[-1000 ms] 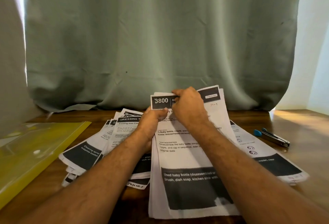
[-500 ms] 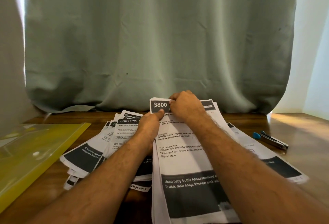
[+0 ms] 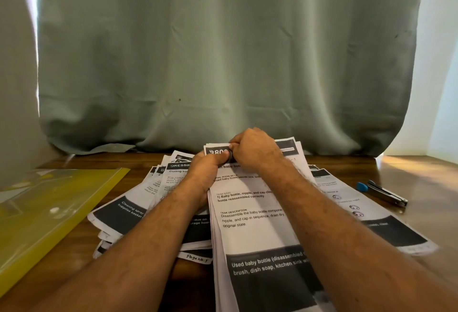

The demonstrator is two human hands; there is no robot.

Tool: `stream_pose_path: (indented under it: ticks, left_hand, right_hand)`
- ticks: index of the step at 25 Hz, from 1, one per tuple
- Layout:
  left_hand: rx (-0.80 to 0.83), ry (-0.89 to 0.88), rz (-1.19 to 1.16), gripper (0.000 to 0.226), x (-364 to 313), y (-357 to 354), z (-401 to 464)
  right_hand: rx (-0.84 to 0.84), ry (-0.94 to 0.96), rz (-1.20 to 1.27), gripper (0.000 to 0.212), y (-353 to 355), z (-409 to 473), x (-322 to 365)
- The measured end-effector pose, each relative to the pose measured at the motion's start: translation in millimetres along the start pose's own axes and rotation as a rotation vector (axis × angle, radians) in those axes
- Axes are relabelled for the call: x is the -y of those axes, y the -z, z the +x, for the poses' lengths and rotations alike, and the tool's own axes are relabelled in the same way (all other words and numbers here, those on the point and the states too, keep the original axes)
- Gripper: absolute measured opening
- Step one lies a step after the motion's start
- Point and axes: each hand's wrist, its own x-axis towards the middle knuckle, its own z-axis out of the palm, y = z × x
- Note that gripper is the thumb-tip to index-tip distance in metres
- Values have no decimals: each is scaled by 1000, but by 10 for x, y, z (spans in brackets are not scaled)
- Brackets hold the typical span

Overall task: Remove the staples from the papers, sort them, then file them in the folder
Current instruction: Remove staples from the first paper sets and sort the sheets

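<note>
A stack of printed papers (image 3: 250,217) headed "3800" lies in front of me on the wooden table. My left hand (image 3: 207,172) grips the stack's upper left edge, thumb pressed on the black header. My right hand (image 3: 255,150) pinches the top edge of the stack beside that thumb. Its fingertips are hidden behind the paper. More loose sheets (image 3: 138,202) fan out to the left and others (image 3: 366,215) spread to the right. A yellow plastic folder (image 3: 49,215) lies at the left. A staple remover (image 3: 383,192) with a blue tip rests at the right.
A grey-green curtain (image 3: 223,63) hangs along the back edge of the table. Bare wood (image 3: 421,177) shows at the far right around the staple remover. A white wall stands beyond it.
The top of the stack has come down from a raised tilt toward the table. Both hands dropped with it, and my left thumb slid up onto the black header.
</note>
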Motion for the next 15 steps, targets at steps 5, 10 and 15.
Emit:
stream_pose_path:
  ticks: [5,10,15]
  left_hand:
    - [-61,-53,59,21,2,-15,-6]
    - [50,77,206,63,123,-129,-50]
    - [307,-231,748,51,255,-118,-70]
  right_hand:
    - [27,31,5,20,125,-28,81]
    - [22,113,-335,24,337,-58,44]
    - [17,71,-454,26,683,39,-376]
